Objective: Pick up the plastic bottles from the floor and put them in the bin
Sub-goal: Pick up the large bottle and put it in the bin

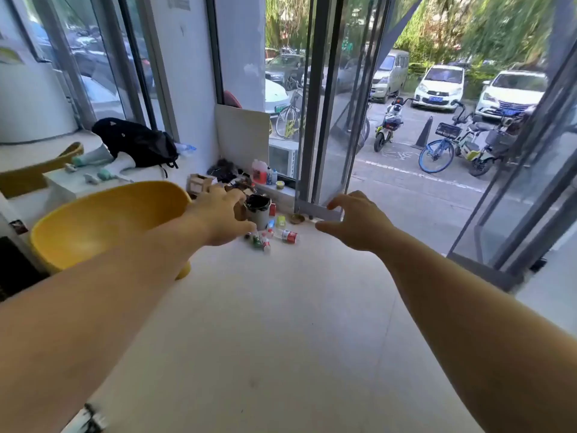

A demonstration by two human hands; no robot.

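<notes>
Several plastic bottles lie on the pale floor near the far corner: a red-labelled bottle (288,236), a green one (256,240) and a small white one (266,244). Just behind them stands a small grey bin (258,211) lined with a black bag. My left hand (222,215) reaches out in front of the bin, fingers spread, holding nothing. My right hand (354,220) is stretched forward to the right of the bottles, fingers apart and empty. Both hands are well short of the bottles on the floor.
A yellow chair (103,220) stands at the left under my left arm. A black backpack (137,143) lies on the white ledge. Clutter and a red-labelled jug (259,171) fill the corner. An open glass door (321,120) leads outside to parked bikes and cars.
</notes>
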